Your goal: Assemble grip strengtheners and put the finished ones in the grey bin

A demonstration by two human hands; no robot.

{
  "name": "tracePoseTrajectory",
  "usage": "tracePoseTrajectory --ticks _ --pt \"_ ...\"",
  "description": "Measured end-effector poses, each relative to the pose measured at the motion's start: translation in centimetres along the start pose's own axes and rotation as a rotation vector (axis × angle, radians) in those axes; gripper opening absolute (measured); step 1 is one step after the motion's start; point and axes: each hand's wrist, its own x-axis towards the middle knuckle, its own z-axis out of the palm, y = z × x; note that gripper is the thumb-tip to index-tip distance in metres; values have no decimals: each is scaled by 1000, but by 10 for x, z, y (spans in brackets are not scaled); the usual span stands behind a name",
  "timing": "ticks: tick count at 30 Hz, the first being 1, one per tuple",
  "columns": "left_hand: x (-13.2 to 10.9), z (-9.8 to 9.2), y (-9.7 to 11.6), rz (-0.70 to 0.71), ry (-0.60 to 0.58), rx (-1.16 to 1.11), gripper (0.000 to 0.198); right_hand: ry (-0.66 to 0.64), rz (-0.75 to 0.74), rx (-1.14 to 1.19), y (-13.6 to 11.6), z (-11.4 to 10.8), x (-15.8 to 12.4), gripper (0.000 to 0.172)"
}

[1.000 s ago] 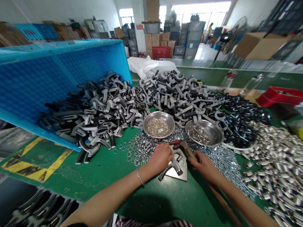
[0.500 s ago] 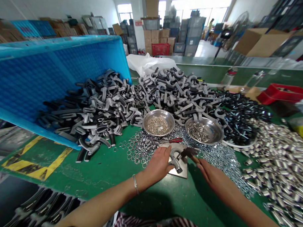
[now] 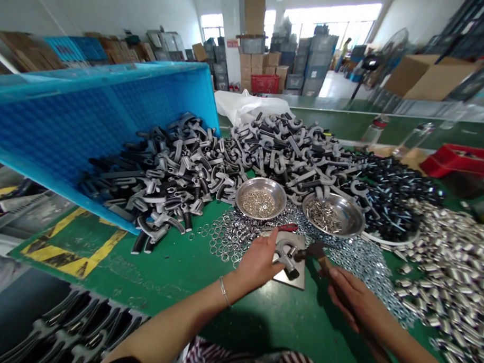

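The left hand is hiding part of the grey hooked piece, and the right hand is covering part of the hammer. The picture's left edge is cropping the blue crate, the right edge the heap of silver cylinders. A distant person is appearing too small to make out.

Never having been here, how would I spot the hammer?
On the green table, find the bowl of pins. Nearer the person lies a metal plate; the hammer is in the right hand, beside it. Its dark head and long brown handle set it apart from the grey part on the plate.
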Motion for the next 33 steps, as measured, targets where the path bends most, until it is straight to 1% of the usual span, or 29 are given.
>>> tracePoseTrajectory --ticks 1,2,3,4,5,6,7,8,9,10,12,14,16,17,19,21,22,24,26,28,30,31,32,33 --pt "1 -7 1 -34 -44 -89 87 48 26 -22 10 -3 -3 52" --pt "1 -13 1 -63 -86 -181 79 115 3 -101 18 -7 -4 50" --pt "1 -18 0 -81 -101 -248 71 194 -65 -221 23 -11 -3 46" --pt "0 -22 -1 -82 -79 -269 63 282 -165 -356 24 -14 0 41" --pt "0 -25 -3 -69 -27 -239 57 367 -282 -482 22 -16 6 37" --pt "-2 -25 -5 -48 38 -170 51 435 -403 -586 16 -16 16 34" --pt "-4 -23 -7 -27 91 -90 45 476 -514 -676 8 -14 28 33" --pt "-6 -20 -9 -7 113 -22 40 488 -601 -745 -4 -9 43 32" --pt "-9 -15 -10 10 106 27 36 472 -686 -807 -16 -3 59 30" --pt "-12 -10 -12 23 88 59 34 454 -738 -881 -29 5 76 31" --pt "-17 1 -13 35 83 105 34 438 -777 -940 -51 20 107 32" --pt "-19 8 -15 36 124 138 36 426 -778 -965 -64 32 127 30" --pt "-17 8 -16 48 174 158 33 409 -777 -986 -68 35 132 24" --pt "-15 5 -17 68 205 172 32 400 -774 -995 -68 33 129 23" --pt "-11 -6 -20 133 272 228 35 380 -772 -1012 -68 23 113 22" --pt "-5 -21 -23 221 301 298 39 305 -798 -934 -70 9 90 23" --pt "-3 -28 -23 262 292 323 38 255 -807 -836 -73 2 77 23" --pt "1 -39 -21 314 253 324 32 172 -761 -506 -78 -6 55 24" --pt "1 -43 -14 336 227 257 29 132 -632 -75 -83 -5 41 26" --pt "-2 -41 -4 348 204 175 29 63 -521 295 -83 5 36 27" --pt "-8 -31 5 315 175 123 28 -5 -461 501 -79 18 39 26" --pt "-11 -24 8 260 174 111 27 -3 -441 547 -76 24 42 26" --pt "-14 -16 9 185 186 106 27 35 -422 573 -72 29 45 26" --pt "-16 -8 8 109 200 104 34 102 -406 590 -68 33 49 26"
